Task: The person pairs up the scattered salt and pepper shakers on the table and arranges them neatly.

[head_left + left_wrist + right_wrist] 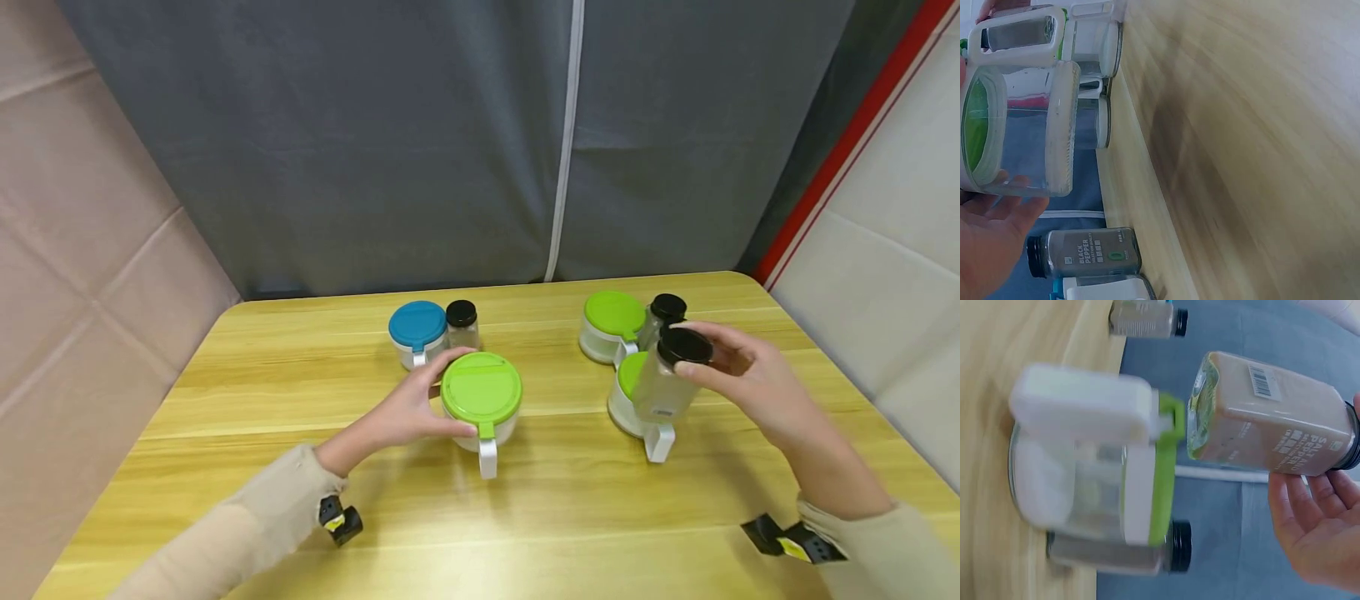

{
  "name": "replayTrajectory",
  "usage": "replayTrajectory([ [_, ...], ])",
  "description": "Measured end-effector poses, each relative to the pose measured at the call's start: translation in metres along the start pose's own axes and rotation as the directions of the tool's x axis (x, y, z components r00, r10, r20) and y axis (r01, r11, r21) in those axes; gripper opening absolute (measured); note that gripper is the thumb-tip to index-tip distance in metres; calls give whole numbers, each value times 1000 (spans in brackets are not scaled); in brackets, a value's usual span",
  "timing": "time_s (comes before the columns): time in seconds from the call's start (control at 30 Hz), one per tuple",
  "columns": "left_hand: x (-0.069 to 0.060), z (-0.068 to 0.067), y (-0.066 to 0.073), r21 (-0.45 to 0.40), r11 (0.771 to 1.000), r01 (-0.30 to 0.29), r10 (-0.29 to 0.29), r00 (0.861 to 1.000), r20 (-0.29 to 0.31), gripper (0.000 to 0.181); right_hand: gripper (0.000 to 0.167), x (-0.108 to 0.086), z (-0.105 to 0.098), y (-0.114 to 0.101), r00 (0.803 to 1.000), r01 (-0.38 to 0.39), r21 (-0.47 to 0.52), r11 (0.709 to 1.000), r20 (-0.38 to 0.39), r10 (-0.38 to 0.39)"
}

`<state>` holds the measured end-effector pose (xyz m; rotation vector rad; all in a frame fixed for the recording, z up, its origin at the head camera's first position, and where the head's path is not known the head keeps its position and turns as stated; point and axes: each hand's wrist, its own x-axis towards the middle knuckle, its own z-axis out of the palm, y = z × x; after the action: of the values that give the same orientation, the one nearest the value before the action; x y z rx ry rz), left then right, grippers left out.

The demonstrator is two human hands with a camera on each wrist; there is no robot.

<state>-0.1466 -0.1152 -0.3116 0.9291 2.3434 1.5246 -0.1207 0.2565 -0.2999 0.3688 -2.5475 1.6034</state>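
Observation:
My left hand grips a clear seasoning jar with a green lid and white handle, thumb and fingers round its sides. In the left wrist view this jar is raised off the tabletop. My right hand pinches a salt and pepper bottle near its black cap. The bottle hangs tilted in the air, partly hiding a second green-lidded jar that stands on the table. Behind that one stand a third green-lidded jar and a black-capped bottle, which the right hand's bottle partly covers.
At the back left of the wooden table stand a blue-lidded jar and a black pepper bottle side by side. A grey curtain hangs behind the table, and a white panel rises on the right.

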Motion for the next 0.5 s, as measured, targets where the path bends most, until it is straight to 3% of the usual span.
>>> replayTrajectory([
  [0.4,5,2,-13,-8,1000,-3,3,1000,-10,82,43,8,44,-15,996,5,58,998,91,-10],
  [0.5,8,2,-26,-19,1000,-12,12,1000,-12,84,46,10,54,-17,993,-9,104,995,117,-4],
])
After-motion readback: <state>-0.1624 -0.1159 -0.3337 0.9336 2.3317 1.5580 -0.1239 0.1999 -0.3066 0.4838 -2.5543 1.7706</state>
